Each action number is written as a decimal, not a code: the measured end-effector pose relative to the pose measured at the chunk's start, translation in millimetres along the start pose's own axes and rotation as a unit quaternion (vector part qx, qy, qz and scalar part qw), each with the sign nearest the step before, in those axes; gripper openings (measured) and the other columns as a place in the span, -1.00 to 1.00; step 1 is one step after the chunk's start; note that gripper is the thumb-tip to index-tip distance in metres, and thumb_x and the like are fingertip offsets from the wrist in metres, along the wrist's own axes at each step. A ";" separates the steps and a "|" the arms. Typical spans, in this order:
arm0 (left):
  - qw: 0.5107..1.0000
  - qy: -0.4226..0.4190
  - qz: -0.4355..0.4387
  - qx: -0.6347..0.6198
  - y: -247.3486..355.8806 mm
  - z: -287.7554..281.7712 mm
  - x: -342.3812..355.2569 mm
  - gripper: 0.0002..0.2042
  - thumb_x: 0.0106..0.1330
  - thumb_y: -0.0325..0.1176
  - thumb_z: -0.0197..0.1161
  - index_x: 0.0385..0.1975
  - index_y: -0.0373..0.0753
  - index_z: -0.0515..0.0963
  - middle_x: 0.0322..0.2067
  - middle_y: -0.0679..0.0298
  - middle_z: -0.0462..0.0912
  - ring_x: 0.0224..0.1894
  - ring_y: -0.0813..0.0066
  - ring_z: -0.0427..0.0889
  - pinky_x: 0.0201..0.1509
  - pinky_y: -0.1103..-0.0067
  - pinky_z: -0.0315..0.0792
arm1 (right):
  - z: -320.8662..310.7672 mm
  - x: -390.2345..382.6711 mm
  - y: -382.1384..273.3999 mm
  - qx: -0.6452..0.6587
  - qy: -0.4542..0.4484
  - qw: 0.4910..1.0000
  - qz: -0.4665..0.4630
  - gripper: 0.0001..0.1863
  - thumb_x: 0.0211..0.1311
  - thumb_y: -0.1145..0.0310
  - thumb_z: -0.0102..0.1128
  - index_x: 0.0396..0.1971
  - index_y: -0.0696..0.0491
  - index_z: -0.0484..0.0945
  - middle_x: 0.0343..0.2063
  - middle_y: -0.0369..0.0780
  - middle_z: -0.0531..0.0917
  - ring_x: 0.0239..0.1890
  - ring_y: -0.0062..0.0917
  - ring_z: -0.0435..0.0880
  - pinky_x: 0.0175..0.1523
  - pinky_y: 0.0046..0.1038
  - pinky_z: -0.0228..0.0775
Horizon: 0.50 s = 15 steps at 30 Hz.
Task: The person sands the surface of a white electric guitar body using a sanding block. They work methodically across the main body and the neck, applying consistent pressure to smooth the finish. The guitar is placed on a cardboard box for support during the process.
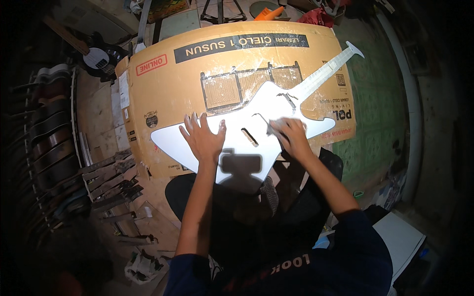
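Observation:
A white angular electric guitar body (182, 143) lies on a large cardboard sheet (163, 89), its pale neck (321, 74) pointing to the upper right and its cutout cavities showing. My left hand (205, 138) rests on the body's upper left part, fingers spread, the tips at the edge. My right hand (291, 135) is bent over the body, right of the middle slot, with fingers closed on a small greyish piece (272, 127), blurred and too small to name for certain, against the white surface. A dark shadow lies on the body between my arms.
A dark guitar (98, 61) lies at upper left. Rows of guitar bodies (52, 128) stand along the left, near stacked wooden pieces (116, 187). An orange tool (269, 13) is behind the cardboard. A green tiled surface (375, 153) and a white board (400, 237) are at right.

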<state>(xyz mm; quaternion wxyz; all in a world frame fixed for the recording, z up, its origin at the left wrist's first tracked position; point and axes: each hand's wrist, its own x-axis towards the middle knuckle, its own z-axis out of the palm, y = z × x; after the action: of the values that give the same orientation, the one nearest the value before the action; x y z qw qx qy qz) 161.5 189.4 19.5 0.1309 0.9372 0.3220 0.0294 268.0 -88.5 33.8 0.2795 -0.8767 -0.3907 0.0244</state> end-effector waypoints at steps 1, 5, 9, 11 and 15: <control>1.000 0.005 0.006 -0.005 2.4 -1.0 -0.5 -0.32 0.34 0.15 0.24 0.25 -0.32 0.50 0.34 -0.15 0.41 0.53 -0.11 0.12 0.62 -0.02 -0.20 | -3.9 -24.9 3.9 -0.008 -0.003 1.000 -0.003 -0.58 0.21 0.36 0.42 0.10 -0.19 0.71 -0.04 -0.24 0.65 0.05 -0.27 0.56 0.15 -0.19 0.29; 1.000 -0.002 0.005 0.004 -0.7 3.9 -3.2 -0.29 0.32 0.20 0.23 0.27 -0.29 0.52 0.35 -0.13 0.41 0.55 -0.10 0.09 0.63 -0.01 -0.23 | 3.2 -5.4 0.1 -0.020 0.016 1.000 0.001 -0.61 0.22 0.30 0.43 0.08 -0.18 0.72 -0.02 -0.25 0.66 0.03 -0.29 0.56 0.14 -0.19 0.29; 1.000 0.004 0.009 -0.002 5.1 4.3 -1.3 -0.30 0.32 0.17 0.25 0.26 -0.30 0.52 0.35 -0.13 0.42 0.54 -0.11 0.11 0.63 -0.02 -0.22 | 23.5 96.4 -5.8 -0.014 0.032 0.999 0.006 -0.57 0.26 0.32 0.39 0.14 -0.22 0.65 0.01 -0.24 0.63 0.07 -0.28 0.54 0.19 -0.15 0.29; 1.000 0.007 0.005 -0.005 3.7 3.5 0.1 -0.31 0.32 0.17 0.25 0.25 -0.30 0.53 0.34 -0.13 0.43 0.54 -0.10 0.12 0.63 -0.03 -0.21 | 29.2 111.2 -16.5 -0.040 0.071 0.994 0.072 -0.53 0.26 0.34 0.37 0.19 -0.24 0.62 0.02 -0.23 0.62 0.08 -0.23 0.53 0.18 -0.12 0.31; 1.000 0.007 0.005 -0.017 3.2 0.0 0.7 -0.32 0.31 0.16 0.26 0.24 -0.29 0.53 0.34 -0.12 0.43 0.54 -0.10 0.12 0.63 -0.03 -0.21 | 70.4 62.5 -62.3 -0.053 0.056 0.992 0.099 -0.40 0.12 0.39 0.38 0.22 -0.30 0.59 0.05 -0.21 0.61 0.11 -0.19 0.53 0.13 -0.07 0.37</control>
<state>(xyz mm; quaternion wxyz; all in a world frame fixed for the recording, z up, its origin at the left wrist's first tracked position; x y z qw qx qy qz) 163.9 187.4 20.3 0.1447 0.9362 0.3176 0.0417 251.1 21.9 17.2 0.2499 -0.9247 -0.2865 -0.0181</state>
